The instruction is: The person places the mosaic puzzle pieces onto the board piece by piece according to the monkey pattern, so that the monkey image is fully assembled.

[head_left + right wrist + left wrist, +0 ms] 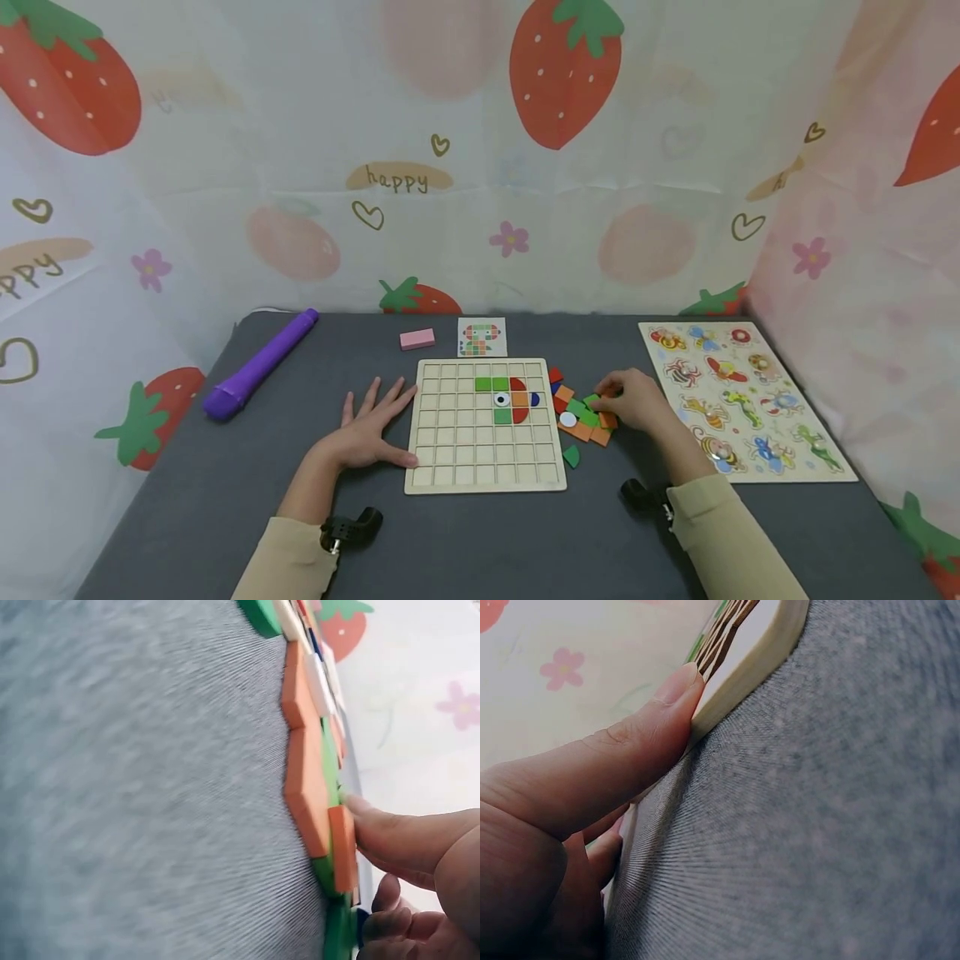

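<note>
From the head view I see a person seated or standing at a grey-covered table, with a pale gridded board lying flat in the middle. The left hand is spread, fingers straight and fanned, its thumb and a fingertip touching the board's left edge. On the grid, towards the upper right, sit two green squares, red curved pieces, an orange square, a white eye piece, another green square and a blue rounded piece. Just right of the board lies a heap of loose pieces, with one green piece apart, nearer the person. The right hand is over the heap, fingers bent down at a green piece; whether it pinches that piece I cannot tell. Behind the board lie a picture card and a pink block; a purple microphone-shaped thing is at the left, an insect-picture sheet at the right. In the left wrist view the thumb presses the board's corner edge. In the right wrist view the thumb tip meets the heap beside an orange piece, the other fingers curling below.
</note>
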`<state>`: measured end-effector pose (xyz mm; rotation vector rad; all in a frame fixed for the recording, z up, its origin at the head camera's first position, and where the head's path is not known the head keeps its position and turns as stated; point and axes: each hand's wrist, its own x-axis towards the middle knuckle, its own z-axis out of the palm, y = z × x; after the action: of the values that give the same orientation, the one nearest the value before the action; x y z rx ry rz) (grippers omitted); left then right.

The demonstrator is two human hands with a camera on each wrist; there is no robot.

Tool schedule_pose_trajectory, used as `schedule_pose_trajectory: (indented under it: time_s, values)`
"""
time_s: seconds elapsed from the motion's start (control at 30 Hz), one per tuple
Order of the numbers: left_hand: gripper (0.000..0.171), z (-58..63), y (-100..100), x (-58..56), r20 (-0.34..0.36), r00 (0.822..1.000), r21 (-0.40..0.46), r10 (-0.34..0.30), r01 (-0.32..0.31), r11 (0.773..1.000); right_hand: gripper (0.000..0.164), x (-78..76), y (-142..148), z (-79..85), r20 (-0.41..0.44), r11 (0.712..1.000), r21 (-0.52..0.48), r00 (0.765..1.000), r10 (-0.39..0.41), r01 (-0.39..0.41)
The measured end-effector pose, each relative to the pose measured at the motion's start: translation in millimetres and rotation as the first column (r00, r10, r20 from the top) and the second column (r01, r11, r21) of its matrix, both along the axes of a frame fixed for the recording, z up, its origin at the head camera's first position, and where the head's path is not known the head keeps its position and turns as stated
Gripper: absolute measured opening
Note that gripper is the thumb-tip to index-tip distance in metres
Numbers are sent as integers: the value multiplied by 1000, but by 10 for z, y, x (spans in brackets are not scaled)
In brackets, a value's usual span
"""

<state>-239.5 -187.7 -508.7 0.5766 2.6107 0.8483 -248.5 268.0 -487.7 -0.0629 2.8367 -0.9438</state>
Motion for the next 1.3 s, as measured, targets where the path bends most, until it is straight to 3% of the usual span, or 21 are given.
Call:
schedule_pose_trajectory:
  time_s: [0.33,0.8,1.07,1.3]
  values:
    - [119,15,-9,6,3,1000,-5,2,-2,1000,21,3,-117,105,-63,997,-78,998,8,-13]
    - [119,14,-18,17,12,1000,-12,9,-9,1000,22,-34,-617,200,-111,984,-177,993,-47,27]
    - [118,-6,-11,6,11,1000,-9,9,-9,1000,18,-104,-918,175,-122,980,-198,993,2,-26]
    - [119,-24,-7,-10,10,1000,-9,12,-11,1000,14,-147,-1124,144,-81,968,-237,994,68,-86]
